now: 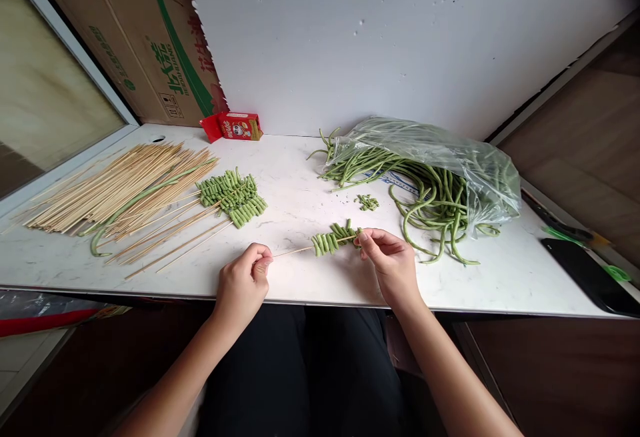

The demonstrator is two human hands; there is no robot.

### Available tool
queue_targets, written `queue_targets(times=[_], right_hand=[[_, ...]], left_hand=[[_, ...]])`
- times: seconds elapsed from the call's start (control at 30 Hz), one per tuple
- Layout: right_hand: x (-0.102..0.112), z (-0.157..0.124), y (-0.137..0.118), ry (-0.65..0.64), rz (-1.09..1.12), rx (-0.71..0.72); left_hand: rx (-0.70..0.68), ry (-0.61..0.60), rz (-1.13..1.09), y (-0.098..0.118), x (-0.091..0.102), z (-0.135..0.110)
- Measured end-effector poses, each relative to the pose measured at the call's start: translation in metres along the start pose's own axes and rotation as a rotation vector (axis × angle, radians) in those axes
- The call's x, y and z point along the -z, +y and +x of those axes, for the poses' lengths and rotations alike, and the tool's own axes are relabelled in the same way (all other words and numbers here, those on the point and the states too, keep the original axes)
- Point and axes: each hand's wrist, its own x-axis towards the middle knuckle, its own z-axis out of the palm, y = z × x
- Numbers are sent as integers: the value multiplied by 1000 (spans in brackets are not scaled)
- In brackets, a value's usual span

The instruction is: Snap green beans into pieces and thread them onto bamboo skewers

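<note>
My left hand is closed around one end of a thin bamboo skewer, which it holds above the table's front edge. Several short pieces of long green bean sit side by side along that skewer. At the skewer's other end my right hand pinches a bean piece, partly hidden by the fingers. Just behind the skewer lie loose cut bean pieces. Left of these, finished bean skewers rest in a pile, their bare sticks pointing left.
A large heap of bamboo skewers covers the left side, with a long bean across it. Whole long beans spill from a plastic bag. Bean ends, a red box and a black phone also lie there.
</note>
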Motion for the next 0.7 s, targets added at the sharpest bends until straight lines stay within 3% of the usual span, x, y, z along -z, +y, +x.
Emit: queue_targets(times=[0.2, 0.43, 0.7], right_hand=[[-1, -1, -2, 8, -35, 12], [-17, -10, 1, -61, -26, 5], [-19, -11, 2, -17, -56, -20]], left_hand=[[5, -4, -1, 1, 0, 0], [-14, -4, -6, 1, -1, -1], [-23, 2, -7, -1, -3, -3]])
